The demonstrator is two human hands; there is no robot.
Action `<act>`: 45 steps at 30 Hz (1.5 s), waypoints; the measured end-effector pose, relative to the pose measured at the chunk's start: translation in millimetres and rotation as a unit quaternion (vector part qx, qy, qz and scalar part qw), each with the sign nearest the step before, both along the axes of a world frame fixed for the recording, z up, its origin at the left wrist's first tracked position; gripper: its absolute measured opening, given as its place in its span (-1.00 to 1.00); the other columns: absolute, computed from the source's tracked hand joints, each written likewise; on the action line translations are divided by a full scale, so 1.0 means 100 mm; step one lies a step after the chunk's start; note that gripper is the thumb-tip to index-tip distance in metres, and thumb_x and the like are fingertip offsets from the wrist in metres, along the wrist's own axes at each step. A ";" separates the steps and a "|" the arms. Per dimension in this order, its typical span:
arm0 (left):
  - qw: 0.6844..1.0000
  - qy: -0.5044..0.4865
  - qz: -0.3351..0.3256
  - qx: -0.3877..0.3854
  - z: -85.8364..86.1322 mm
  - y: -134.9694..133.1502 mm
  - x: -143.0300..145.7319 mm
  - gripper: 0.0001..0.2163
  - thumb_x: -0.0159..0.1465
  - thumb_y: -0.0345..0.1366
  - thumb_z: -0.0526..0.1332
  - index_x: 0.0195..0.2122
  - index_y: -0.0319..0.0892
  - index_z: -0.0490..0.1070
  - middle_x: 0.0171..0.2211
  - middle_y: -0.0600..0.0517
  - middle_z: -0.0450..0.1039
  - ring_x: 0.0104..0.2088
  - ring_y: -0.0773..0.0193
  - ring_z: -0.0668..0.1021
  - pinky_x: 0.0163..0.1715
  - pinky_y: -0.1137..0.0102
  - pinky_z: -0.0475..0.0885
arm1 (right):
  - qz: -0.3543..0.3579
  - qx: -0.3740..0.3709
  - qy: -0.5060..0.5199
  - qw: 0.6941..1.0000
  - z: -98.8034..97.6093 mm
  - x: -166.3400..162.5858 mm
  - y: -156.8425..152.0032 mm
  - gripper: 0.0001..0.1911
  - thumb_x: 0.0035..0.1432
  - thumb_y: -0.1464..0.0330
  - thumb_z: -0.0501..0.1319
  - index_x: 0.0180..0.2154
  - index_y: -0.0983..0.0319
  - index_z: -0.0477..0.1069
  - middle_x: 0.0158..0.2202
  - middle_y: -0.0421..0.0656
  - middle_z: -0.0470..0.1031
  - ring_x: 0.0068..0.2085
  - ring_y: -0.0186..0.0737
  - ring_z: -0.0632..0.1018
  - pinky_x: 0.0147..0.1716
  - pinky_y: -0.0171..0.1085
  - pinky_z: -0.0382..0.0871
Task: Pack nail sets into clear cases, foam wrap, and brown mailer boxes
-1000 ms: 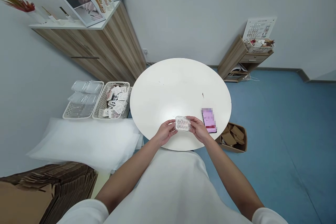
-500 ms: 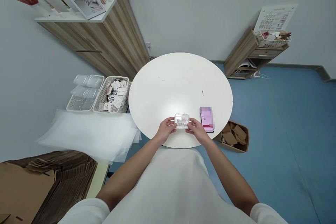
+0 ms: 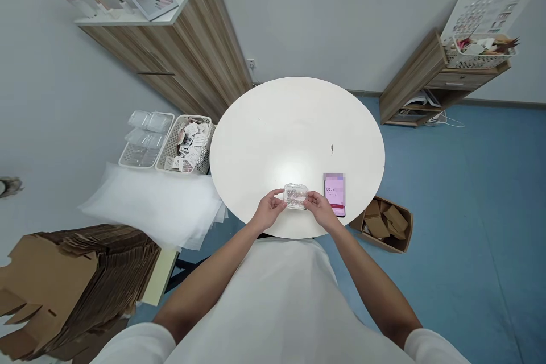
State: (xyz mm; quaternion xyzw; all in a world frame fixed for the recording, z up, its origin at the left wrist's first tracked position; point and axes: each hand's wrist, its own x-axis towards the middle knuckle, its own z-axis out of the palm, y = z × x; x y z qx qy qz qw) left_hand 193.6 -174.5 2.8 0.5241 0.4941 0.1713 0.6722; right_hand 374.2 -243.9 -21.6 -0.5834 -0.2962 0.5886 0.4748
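A small clear plastic box with tiny glittery pieces in it is at the near side of the round white table. My left hand grips its left edge between thumb and fingers. At the right edge, my right hand pinches it the same way. What the small pieces inside are, I cannot make out. A phone with a pink-purple screen lies just beyond my right hand, face up on the table.
Left of the table stand a white basket of printed cards, a basket of clear plastic packs, white sheets and stacked flat cardboard boxes. An open carton of cardboard sits on the floor at right. Wooden cabinets stand behind.
The camera view has shifted a little. Both hands keep their hold on the clear box, with only slight finger movement.
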 end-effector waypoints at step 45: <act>0.967 0.207 -0.023 0.144 -0.85 2.40 -1.83 -0.45 0.10 -0.35 0.06 0.15 -0.16 0.03 -0.12 -0.09 0.10 -0.02 0.08 0.25 0.00 0.20 0.16 | 0.208 0.089 -0.409 0.884 -0.62 -2.06 2.73 -0.50 -0.10 0.47 0.21 -0.06 0.10 0.23 0.09 -0.08 0.04 0.06 -0.02 0.19 -0.04 -0.01 0.21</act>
